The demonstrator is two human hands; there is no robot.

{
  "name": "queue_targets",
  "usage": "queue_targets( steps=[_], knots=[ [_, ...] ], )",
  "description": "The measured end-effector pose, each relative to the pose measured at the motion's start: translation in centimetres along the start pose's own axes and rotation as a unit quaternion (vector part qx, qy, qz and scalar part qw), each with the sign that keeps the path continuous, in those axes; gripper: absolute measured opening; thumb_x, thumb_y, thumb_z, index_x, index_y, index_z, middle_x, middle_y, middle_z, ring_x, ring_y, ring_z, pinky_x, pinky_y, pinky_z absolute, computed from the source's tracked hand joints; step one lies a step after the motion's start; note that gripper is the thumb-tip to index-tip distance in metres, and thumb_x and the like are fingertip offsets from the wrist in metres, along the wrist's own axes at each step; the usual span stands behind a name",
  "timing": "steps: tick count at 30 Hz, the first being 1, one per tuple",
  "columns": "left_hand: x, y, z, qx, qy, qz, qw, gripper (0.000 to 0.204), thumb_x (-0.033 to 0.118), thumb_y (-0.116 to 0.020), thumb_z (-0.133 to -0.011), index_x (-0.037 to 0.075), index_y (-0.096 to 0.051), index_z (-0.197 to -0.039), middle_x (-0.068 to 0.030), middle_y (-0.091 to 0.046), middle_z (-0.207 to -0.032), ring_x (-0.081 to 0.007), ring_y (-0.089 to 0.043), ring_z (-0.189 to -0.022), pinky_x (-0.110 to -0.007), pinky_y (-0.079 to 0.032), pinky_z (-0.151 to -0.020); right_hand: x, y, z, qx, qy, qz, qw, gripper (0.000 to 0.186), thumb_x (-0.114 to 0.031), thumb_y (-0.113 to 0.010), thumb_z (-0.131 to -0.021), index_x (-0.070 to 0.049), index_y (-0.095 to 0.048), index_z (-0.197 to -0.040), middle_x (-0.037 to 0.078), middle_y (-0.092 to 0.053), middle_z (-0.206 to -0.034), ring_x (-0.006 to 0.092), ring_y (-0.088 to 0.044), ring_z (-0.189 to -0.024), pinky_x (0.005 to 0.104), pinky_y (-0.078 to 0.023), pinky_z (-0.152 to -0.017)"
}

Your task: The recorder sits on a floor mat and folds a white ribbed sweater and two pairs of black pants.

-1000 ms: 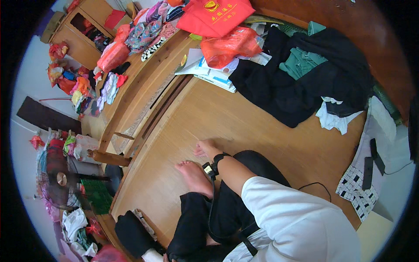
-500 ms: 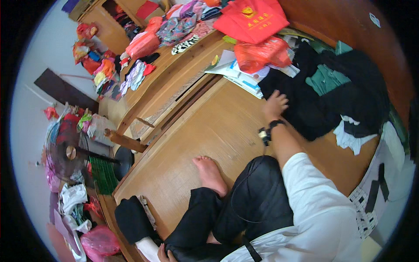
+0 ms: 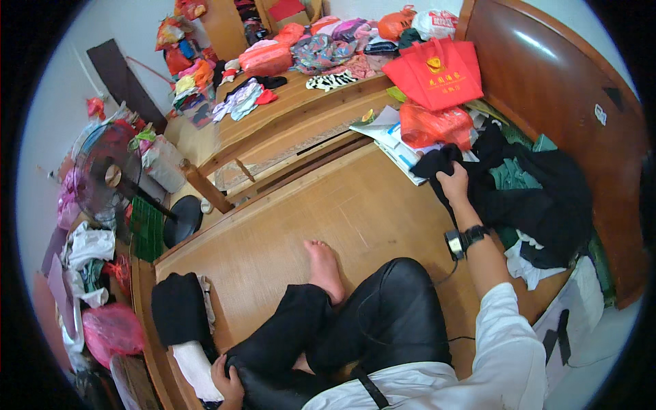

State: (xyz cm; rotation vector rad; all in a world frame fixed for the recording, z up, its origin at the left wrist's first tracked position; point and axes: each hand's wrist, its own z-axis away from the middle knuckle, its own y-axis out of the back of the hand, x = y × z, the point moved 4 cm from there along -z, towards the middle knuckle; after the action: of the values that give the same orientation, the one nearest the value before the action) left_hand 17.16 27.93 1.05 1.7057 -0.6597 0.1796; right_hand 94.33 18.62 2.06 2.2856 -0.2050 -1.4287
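Note:
My right hand (image 3: 454, 184), with a dark wrist strap, grips the edge of a black garment (image 3: 437, 162) and lifts it off the pile. The heap of black clothes (image 3: 557, 198) spreads to the right, with a dark green cloth (image 3: 514, 176) among it and a white cloth (image 3: 526, 266) at its near side. My left hand (image 3: 227, 380) rests on my bent leg at the lower left, its fingers apart and holding nothing I can see. Beside it lie a folded black garment (image 3: 179, 309) and a folded white cloth (image 3: 196, 369).
I sit on a wooden bed board (image 3: 342, 212). Papers (image 3: 396, 147), an orange-red plastic bag (image 3: 434, 126) and a red tote bag (image 3: 437, 75) lie at the far edge by the headboard (image 3: 547, 61). A standing fan (image 3: 113, 176) is at the left. Clothes cover the bench (image 3: 301, 102) beyond.
My right hand has closed on the black garment and raised its edge. My view has tilted up. The left hand stays by my leg, showing more now.

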Motion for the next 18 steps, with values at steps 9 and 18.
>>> queue_targets(
  steps=[9, 18],
  knots=[
    [1.9, 0.5, -0.2, 0.007, -0.015, 0.004, 1.0, 0.034, 0.011, -0.061, -0.074, 0.002, -0.061, -0.107, -0.0165, -0.058, -0.114, -0.0349, -0.051, -0.109, -0.043, -0.036, -0.098, -23.2, 6.3, 25.9, -0.587, 0.157, -0.349, 0.714, 0.041, -0.021, -0.072, -0.07, 0.0, -0.059, -0.103, 0.008, -0.064, -0.091, 0.0195, -0.061, -0.082, 0.0341, -0.049, -0.075],
    [2.4, 1.1, 0.6, 0.002, -0.039, -0.024, 0.999, 0.036, 0.013, -0.061, -0.076, 0.001, -0.061, -0.109, -0.0168, -0.057, -0.117, -0.0349, -0.05, -0.11, -0.043, -0.036, -0.099, -27.3, 1.4, 36.6, -0.797, 0.083, -0.288, 0.524, 0.056, -0.021, -0.065, -0.067, 0.011, -0.05, -0.11, 0.021, -0.059, -0.094, 0.0269, -0.056, -0.092, 0.0342, -0.045, -0.082]
  ],
)
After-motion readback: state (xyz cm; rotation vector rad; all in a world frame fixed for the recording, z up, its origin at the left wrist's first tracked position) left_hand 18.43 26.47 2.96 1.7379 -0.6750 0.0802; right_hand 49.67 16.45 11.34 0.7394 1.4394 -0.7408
